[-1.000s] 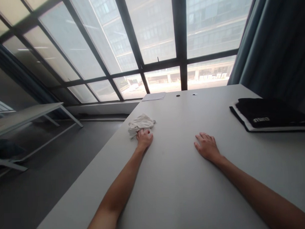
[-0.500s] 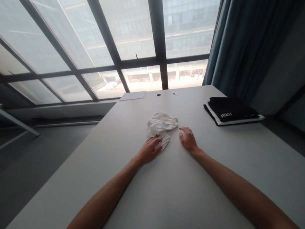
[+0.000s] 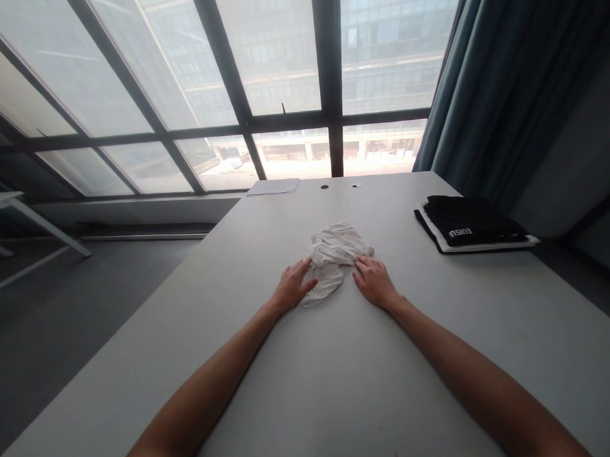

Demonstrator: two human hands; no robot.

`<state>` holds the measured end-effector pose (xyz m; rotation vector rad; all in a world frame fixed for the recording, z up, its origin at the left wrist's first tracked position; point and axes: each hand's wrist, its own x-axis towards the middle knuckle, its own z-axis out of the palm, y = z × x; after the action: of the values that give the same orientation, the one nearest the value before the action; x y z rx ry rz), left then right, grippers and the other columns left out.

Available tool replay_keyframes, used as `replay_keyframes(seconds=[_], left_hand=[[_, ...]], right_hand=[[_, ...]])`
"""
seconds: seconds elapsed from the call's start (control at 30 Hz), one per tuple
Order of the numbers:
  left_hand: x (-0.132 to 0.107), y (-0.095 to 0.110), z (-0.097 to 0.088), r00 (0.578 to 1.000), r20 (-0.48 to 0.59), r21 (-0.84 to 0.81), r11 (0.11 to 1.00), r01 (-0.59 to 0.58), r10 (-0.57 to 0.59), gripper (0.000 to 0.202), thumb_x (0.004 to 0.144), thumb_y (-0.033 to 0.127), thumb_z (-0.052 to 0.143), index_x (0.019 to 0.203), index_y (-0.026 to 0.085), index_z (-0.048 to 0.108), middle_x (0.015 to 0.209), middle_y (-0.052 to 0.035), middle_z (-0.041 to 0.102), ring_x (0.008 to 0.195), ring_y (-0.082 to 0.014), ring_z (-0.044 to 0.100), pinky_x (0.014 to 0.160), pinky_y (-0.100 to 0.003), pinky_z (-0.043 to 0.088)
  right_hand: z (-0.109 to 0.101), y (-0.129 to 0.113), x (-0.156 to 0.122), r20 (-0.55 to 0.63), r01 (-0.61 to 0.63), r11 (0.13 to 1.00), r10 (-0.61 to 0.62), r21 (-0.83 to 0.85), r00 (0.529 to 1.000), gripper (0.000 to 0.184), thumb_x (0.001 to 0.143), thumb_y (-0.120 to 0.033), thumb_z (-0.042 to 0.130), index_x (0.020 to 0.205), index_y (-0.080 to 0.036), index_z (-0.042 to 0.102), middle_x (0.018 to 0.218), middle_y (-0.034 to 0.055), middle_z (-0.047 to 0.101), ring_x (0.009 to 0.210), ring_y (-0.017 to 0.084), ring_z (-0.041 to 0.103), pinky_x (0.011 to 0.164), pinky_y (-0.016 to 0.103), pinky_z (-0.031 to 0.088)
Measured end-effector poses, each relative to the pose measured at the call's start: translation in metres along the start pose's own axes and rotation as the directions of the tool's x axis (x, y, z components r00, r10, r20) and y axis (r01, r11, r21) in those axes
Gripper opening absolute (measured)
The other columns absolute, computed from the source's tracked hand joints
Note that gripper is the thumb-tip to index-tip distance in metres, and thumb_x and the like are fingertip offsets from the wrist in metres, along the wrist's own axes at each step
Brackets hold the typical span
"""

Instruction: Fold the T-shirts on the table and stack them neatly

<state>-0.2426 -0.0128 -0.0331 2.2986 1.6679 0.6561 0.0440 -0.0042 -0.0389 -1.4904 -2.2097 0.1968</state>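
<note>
A crumpled white cloth (image 3: 336, 254) lies in the middle of the grey table (image 3: 340, 374). My left hand (image 3: 291, 287) rests at its left edge, fingers stretched out and touching the fabric. On the other side my right hand (image 3: 373, 279) lies flat, its fingertips on the cloth's right edge. Both hands are open and neither grips the cloth.
A folded black garment (image 3: 472, 224) on a white layer lies at the table's right side. A sheet of paper (image 3: 273, 187) sits at the far edge beside two cable holes. Windows stand beyond, a curtain hangs at right, and another table's edge (image 3: 4, 200) shows far left.
My left hand dragged the cloth from the table's left edge to the middle. My right hand moved in from the right and now touches the cloth's right side.
</note>
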Motion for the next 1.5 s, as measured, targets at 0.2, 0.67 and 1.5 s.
replay_keyframes(seconds=[0.2, 0.67, 1.5], left_hand=[[-0.002, 0.009, -0.007, 0.993, -0.068, -0.186, 0.976, -0.111, 0.100, 0.057, 0.089, 0.033, 0.064, 0.144, 0.024, 0.052, 0.136, -0.0089, 0.062, 0.126, -0.0255, 0.057, 0.112, -0.041, 0.041], [-0.003, 0.010, -0.003, 0.979, -0.182, -0.029, 0.995, 0.093, -0.097, 0.059, 0.100, 0.052, 0.044, 0.149, 0.019, 0.043, 0.132, -0.0125, 0.064, 0.130, -0.0295, 0.052, 0.112, -0.048, 0.036], [-0.006, 0.013, -0.030, 0.950, -0.309, 0.126, 0.992, -0.010, 0.049, 0.070, 0.084, 0.006, 0.049, 0.151, 0.026, 0.043, 0.147, -0.0079, 0.049, 0.128, -0.0270, 0.050, 0.113, -0.043, 0.040]], right_hand=[[0.004, 0.019, 0.006, -0.063, -0.168, 0.983, 0.164, -0.071, 0.984, 0.052, 0.095, -0.032, 0.045, 0.143, -0.012, 0.049, 0.157, 0.0182, 0.040, 0.146, 0.030, 0.032, 0.118, 0.056, 0.019], [-0.016, 0.024, 0.006, -0.361, 0.000, 0.994, 0.041, 0.113, 0.932, 0.037, 0.086, -0.017, 0.047, 0.119, -0.016, 0.065, 0.141, 0.0146, 0.054, 0.134, 0.025, 0.044, 0.114, 0.042, 0.033], [-0.003, 0.042, 0.016, -0.443, -0.195, 0.952, 0.284, 0.235, 0.850, 0.064, 0.091, -0.028, 0.038, 0.150, -0.003, 0.036, 0.152, 0.0229, 0.042, 0.143, 0.029, 0.037, 0.116, 0.047, 0.034]])
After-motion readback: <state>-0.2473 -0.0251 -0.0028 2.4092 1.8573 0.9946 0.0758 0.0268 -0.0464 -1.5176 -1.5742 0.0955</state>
